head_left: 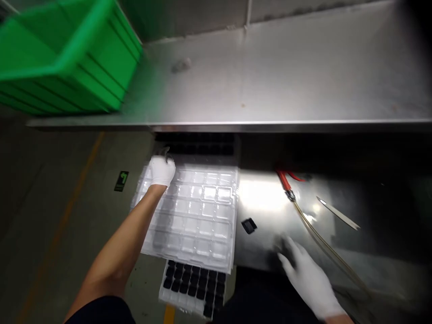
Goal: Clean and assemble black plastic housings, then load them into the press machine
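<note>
Crate [67, 58] on shelf [286, 81] above trays [192, 211], tweezers [337, 215] right

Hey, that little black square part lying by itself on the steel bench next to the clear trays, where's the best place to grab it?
Probably pinch the small black part across two opposite edges, coming straight down from above. It lies flat on the steel bench, apart from the clear tray stack, so only its rim offers a hold. The right hand is nearest; the left hand rests on the trays.

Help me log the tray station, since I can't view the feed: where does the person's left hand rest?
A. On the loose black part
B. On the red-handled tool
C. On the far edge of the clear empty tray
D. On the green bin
C: the gloved left hand grips the far edge of the clear tray, away from the other items.
</note>
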The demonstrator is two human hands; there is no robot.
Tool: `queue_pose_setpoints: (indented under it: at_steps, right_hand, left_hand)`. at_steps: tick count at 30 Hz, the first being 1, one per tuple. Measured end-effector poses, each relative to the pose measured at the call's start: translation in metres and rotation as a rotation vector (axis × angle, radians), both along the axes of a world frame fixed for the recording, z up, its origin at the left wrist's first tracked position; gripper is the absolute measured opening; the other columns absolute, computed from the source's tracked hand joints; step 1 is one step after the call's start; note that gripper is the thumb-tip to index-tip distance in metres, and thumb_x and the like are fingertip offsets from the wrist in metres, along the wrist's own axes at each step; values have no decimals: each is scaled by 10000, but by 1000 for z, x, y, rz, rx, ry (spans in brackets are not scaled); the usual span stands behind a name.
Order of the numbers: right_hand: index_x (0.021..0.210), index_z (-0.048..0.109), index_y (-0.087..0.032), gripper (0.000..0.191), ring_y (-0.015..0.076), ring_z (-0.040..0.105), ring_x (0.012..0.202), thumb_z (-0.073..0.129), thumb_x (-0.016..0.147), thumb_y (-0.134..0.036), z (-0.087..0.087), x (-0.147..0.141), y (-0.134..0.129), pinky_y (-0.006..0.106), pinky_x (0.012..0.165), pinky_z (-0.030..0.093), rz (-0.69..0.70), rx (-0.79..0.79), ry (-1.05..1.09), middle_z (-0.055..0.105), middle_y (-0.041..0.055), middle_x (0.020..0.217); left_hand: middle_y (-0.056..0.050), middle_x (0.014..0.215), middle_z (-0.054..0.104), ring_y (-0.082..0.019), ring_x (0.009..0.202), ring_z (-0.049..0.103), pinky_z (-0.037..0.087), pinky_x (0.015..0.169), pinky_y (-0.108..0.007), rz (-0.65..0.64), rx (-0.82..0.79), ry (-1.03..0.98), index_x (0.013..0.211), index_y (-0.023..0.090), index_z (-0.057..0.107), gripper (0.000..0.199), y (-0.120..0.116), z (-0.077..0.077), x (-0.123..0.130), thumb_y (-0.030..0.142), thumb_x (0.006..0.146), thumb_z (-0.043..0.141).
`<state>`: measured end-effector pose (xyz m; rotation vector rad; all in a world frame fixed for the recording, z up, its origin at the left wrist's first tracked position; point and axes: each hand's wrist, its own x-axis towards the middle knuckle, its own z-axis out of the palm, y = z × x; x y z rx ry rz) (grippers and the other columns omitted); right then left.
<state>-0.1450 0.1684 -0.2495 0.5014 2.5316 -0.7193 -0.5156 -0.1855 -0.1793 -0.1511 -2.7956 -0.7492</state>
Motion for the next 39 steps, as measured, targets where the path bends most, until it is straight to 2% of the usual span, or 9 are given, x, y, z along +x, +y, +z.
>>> queue_pose_setpoints:
  at_steps: [3,7,11,15,19,24,28,31,39]
  right_hand:
    - [1504,340,-241,617,294,627,1112,563,962,-435,-5,-43,-21,402,826,566,139,64,-43,479,102,1466]
    - [1525,331,-313,814,295,600,1039,773,848,-406,-20,-87,-50,383,830,522,318,24,-36,414,107,1479]
    - [1370,544,-264,433,290,589,1017,638,949,-287,-41,-101,-64,377,818,499,296,-80,-46,501,130,1311]
    - [1209,637,-178,265,255,607,989,591,960,-254,-45,-103,-60,397,893,494,123,-247,-7,511,140,1291]
    - [1243,569,-145,341,201,599,1075,427,1039,-379,-2,-89,-49,330,972,495,-79,-496,54,600,100,1213]
    - [1164,609,-173,392,193,610,1049,412,1037,-487,103,-51,-26,330,957,513,-126,-837,100,661,52,1128]
    - [1322,604,-214,393,209,577,1080,401,1039,-396,164,-21,-1,396,1023,485,-106,-973,170,586,65,1327]
    - [1398,570,-249,427,221,581,1080,422,1022,-387,184,1,18,412,994,518,-131,-1067,171,549,55,1390]
    - [1434,523,-334,588,246,489,1341,669,883,-189,202,56,52,446,1182,434,-202,-1182,406,530,19,1437]
  left_hand:
    - [-104,1294,648,-255,1284,555,391,1173,-500,-20,102,-115,1242,105,635,308,31,-14,59,229,985,518]
    - [-80,1137,734,-222,1117,669,540,1047,-432,-85,220,-320,1160,185,703,273,65,-10,165,217,979,501]
    - [-82,1187,737,-235,1114,683,570,1004,-428,67,422,-555,1161,258,732,266,92,1,260,265,972,546]
    - [-74,1188,733,-244,1150,656,495,1081,-394,314,715,-791,1101,259,762,229,116,12,314,342,932,631]
    - [-86,1287,683,-235,1176,645,500,1063,-374,348,785,-838,1258,252,678,349,142,24,328,403,958,583]
    - [-68,1526,512,-247,1446,432,309,1243,-407,-106,678,-577,1449,284,522,677,181,49,334,175,814,729]
    - [-53,1475,569,-243,1409,489,349,1230,-434,-173,716,-541,1405,299,557,623,206,70,347,123,823,692]
    - [-35,1488,562,-242,1424,478,362,1229,-450,-207,753,-458,1356,321,578,571,220,83,363,85,843,665]
    - [3,1609,415,-250,1486,388,367,1243,-432,-266,832,-359,1537,428,345,824,267,113,412,48,878,659]
